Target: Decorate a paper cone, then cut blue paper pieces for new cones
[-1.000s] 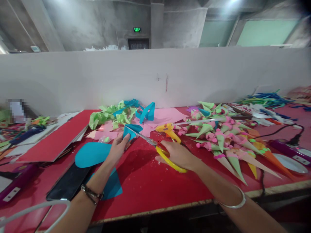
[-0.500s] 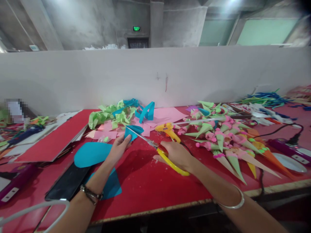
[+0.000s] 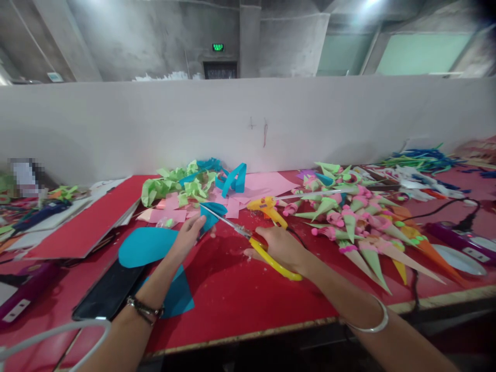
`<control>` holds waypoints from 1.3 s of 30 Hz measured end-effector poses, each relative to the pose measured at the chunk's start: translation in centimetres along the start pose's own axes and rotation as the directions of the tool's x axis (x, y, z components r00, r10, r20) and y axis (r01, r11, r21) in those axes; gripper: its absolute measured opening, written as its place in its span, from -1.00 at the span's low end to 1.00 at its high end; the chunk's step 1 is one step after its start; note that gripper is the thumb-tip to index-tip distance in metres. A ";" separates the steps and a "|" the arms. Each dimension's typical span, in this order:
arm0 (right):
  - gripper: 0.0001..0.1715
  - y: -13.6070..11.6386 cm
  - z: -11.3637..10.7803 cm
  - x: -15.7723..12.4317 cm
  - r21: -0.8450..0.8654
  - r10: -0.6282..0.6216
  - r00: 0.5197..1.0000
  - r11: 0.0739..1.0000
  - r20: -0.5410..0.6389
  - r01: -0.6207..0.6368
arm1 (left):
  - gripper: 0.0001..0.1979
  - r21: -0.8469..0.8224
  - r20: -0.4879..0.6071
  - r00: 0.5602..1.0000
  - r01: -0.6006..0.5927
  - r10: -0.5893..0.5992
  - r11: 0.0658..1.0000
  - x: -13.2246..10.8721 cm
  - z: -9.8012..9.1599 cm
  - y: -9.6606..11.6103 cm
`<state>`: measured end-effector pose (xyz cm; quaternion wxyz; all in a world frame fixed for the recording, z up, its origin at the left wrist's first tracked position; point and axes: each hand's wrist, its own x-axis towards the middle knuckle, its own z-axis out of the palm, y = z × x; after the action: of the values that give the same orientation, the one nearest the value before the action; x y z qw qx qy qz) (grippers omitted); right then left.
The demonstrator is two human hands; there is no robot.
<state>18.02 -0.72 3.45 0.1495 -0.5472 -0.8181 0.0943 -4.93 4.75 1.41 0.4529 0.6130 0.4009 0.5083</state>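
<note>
My left hand (image 3: pixel 192 230) pinches a small piece of blue paper (image 3: pixel 210 221) above the red tabletop. In my right hand (image 3: pixel 279 248) is a pair of scissors (image 3: pixel 267 256) with yellow handles, my fingers wrapped round the grips. Its blades point up and to the left and lie across the blue paper. A rounded blue paper shape (image 3: pixel 145 247) lies by my left forearm, partly over a black phone (image 3: pixel 106 294). Another blue sheet (image 3: pixel 179 295) sits under that forearm. Just beyond the scissors rests a yellow glue gun (image 3: pixel 267 205).
Many pink and green paper cones (image 3: pixel 351 222) are heaped on the right. Crumpled green paper (image 3: pixel 166 186) and pink sheets (image 3: pixel 271 182) lie at the back against a white partition (image 3: pixel 174 129). A red board (image 3: pixel 93 217) and purple power strips (image 3: pixel 461 237) flank the work area.
The blue paper has turned slightly in my left hand, and its fingers have shifted a little. The scissors and my right hand stay almost where they were.
</note>
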 end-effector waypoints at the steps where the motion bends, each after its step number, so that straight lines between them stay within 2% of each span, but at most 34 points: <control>1: -0.42 0.0 0.0 0.0 0.004 -0.004 1.000 1.000 0.009 0.004 | -0.69 -0.003 -0.025 1.000 -0.011 0.010 1.000 0.0 0.0 0.2; 5: -0.40 0.0 0.1 0.0 -0.002 -0.032 0.999 0.999 0.029 0.032 | -0.73 -0.025 -0.102 0.995 -0.007 0.004 1.000 -0.1 0.3 0.5; 10: -0.40 0.0 0.4 0.0 0.010 -0.032 0.997 0.999 0.070 0.031 | -0.64 0.006 -0.166 0.981 0.104 -0.102 0.995 -0.3 0.6 0.1; 18: -0.40 -0.1 0.5 0.0 -0.016 -0.027 0.997 0.999 0.073 0.028 | -0.69 -0.043 -0.176 0.979 0.093 -0.100 0.995 -0.2 0.6 -0.1; 22: -0.38 -0.1 0.6 0.1 -0.036 -0.011 0.996 0.999 0.084 0.014 | -0.73 -0.043 -0.128 0.988 0.082 -0.087 0.996 -0.1 0.6 0.1; 26: -0.34 0.1 0.8 0.2 -0.069 0.014 0.996 0.998 0.088 -0.007 | -0.74 0.086 -0.087 0.995 0.056 -0.048 0.995 0.0 0.5 0.2; 29: -0.33 0.0 0.9 0.2 -0.104 0.028 0.996 0.994 0.080 -0.020 | -0.67 0.163 -0.040 0.998 0.052 -0.046 0.985 -0.1 0.5 0.3; 34: -0.32 -0.5 0.8 0.2 -0.126 0.051 0.998 0.991 0.044 -0.045 | -0.50 0.063 0.168 0.983 0.071 -0.081 0.995 -0.2 0.7 0.3; 37: -0.33 -0.5 0.6 0.2 -0.119 0.067 0.998 0.990 -0.014 -0.069 | -0.45 0.096 0.208 0.978 0.004 -0.024 0.995 -0.1 0.9 -0.2; 39: -0.34 -0.4 0.6 0.2 -0.118 0.078 0.995 0.989 -0.056 -0.084 | -0.48 0.249 0.182 0.983 -0.078 0.032 0.965 0.0 0.7 -0.8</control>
<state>17.37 -0.73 3.10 0.1332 -0.5902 -0.7953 0.0369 -4.22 4.87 0.63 0.3899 0.7197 0.4039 0.4086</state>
